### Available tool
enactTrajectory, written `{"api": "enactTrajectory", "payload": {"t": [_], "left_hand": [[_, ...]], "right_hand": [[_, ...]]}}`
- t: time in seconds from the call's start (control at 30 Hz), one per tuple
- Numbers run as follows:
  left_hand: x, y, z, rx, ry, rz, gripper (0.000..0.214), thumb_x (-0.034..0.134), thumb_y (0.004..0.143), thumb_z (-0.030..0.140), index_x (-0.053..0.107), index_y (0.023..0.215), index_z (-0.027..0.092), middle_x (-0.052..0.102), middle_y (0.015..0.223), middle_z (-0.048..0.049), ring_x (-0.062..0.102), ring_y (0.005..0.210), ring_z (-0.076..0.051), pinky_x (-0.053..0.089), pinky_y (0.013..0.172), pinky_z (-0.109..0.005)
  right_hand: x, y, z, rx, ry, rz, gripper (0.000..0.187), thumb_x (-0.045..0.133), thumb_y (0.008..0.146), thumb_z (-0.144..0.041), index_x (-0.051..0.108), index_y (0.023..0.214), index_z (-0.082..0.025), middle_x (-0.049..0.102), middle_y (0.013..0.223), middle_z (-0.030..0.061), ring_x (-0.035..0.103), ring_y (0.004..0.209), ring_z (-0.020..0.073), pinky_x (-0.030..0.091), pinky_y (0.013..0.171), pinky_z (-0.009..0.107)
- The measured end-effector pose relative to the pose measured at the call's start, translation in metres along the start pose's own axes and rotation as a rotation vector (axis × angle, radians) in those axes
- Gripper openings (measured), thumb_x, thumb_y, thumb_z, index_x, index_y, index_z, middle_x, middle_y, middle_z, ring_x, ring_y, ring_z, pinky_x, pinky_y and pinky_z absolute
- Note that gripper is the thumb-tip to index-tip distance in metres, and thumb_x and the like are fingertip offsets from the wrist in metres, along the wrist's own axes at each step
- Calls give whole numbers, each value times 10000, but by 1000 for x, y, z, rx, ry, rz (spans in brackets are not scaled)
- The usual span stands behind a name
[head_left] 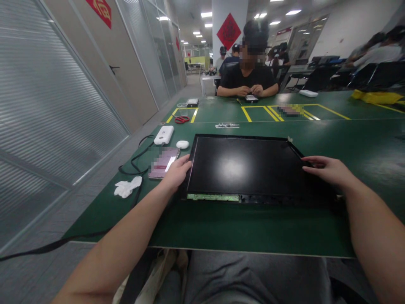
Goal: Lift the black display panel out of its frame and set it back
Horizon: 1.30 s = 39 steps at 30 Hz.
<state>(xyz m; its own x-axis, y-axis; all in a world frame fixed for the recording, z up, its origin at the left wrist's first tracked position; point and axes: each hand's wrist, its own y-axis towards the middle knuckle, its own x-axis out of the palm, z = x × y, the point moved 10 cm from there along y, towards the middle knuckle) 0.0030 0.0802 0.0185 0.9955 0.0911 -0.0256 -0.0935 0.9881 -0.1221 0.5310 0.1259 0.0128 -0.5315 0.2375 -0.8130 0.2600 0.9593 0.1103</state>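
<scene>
A black LCD screen panel (pixel 249 166) lies in front of me on the green table. Along its near edge, on the left half, runs a bare green circuit strip (pixel 213 197). My left hand (pixel 179 171) grips the panel's left edge; most of its fingertips are hidden at the frame. On the opposite side, my right hand (pixel 327 169) pinches the right edge between thumb and fingers. A phone (pixel 163 162) lies just beyond my left wrist, close to a white earbud case (pixel 182 145).
A white power bank (pixel 164 135) with a black cable (pixel 134 162) sits at the left, near crumpled tissue (pixel 128 187). Red-handled scissors (pixel 182 120) and small white pieces (pixel 227 125) lie farther back. Across the green table (pixel 253 230), a person (pixel 249 78) handles a small device (pixel 251 98).
</scene>
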Motion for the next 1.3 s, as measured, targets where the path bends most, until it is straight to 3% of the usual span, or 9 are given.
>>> {"api": "enactTrajectory", "payload": {"t": [0.17, 0.47, 0.77, 0.9, 1.3], "left_hand": [[-1, -3, -4, -76, -168, 69, 398, 691, 745, 142, 744, 1138, 181, 773, 824, -36, 714, 712, -186, 533, 556, -226], [-4, -9, -11, -189, -255, 165, 426, 610, 826, 73, 684, 1237, 156, 767, 788, -42, 631, 491, -129, 544, 518, -247], [-7, -1, -19, -186, -378, 182, 500, 634, 825, 62, 627, 1320, 133, 775, 822, -63, 698, 584, -164, 551, 528, -245], [-3, 2, -20, -181, -432, 132, 522, 594, 857, 28, 576, 1369, 128, 769, 803, -52, 698, 574, -148, 568, 546, -234], [1, 3, -17, -152, -488, 72, 585, 652, 830, 3, 535, 1387, 139, 779, 997, -83, 740, 685, -153, 617, 636, -249]], "right_hand": [[5, 0, 7, 59, 145, -35, 428, 760, 573, -356, 776, 985, -240, 762, 1034, 81, 685, 1046, 291, 523, 963, 424], [8, 1, 12, 88, 163, -56, 442, 778, 548, -366, 780, 974, -248, 761, 1033, 79, 675, 1080, 307, 499, 1002, 450], [8, 4, 16, 77, 167, -55, 462, 790, 542, -376, 778, 986, -250, 756, 1082, 83, 680, 1076, 301, 508, 998, 445], [8, 2, 13, 83, 177, -60, 474, 769, 542, -385, 777, 992, -239, 755, 1091, 90, 676, 1079, 301, 501, 1004, 444], [9, 2, 12, 59, 112, -68, 511, 754, 564, -436, 774, 1034, -238, 749, 1111, 106, 687, 994, 295, 532, 919, 444]]}}
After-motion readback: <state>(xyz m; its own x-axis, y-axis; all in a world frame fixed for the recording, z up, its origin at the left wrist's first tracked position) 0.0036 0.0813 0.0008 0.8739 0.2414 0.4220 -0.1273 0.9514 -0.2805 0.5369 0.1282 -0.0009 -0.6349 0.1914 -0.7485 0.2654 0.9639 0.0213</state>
